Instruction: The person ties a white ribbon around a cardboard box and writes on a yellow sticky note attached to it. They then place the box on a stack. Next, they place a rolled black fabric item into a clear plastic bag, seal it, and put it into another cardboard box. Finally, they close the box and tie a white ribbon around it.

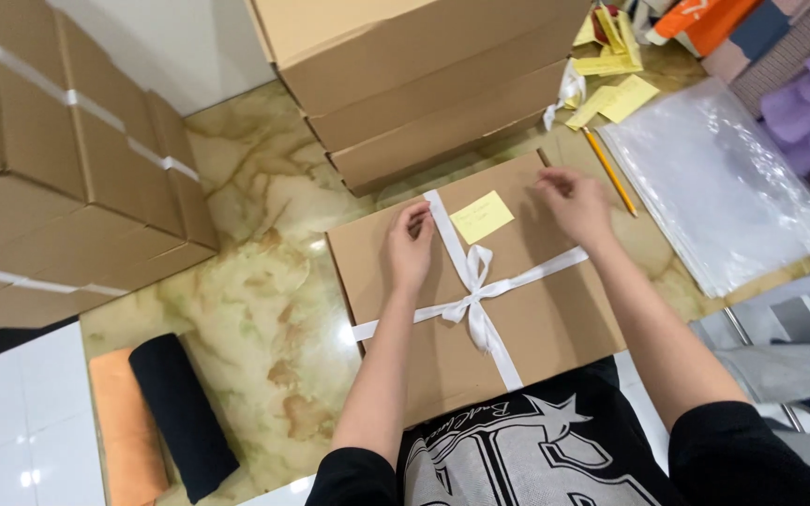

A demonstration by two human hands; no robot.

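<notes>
A glossy marbled floor (264,309) of green and tan carries everything here, with a flat cardboard box (555,328) tied in white ribbon (476,292) lying on it. Left of that box lie a black fabric roll (183,417) and an orange one (127,431), touching side by side. Beyond the box stand stacked cartons (424,84), and to its right lie a pencil (608,171) and clear plastic bags (724,187).

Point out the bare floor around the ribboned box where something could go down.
Widest free marble floor: between the ribbon-tied flat cardboard box, taped carton stack and rolled black cloth. Crowded right: yellow pencil, clear plastic bags, loose yellow notes.
</notes>
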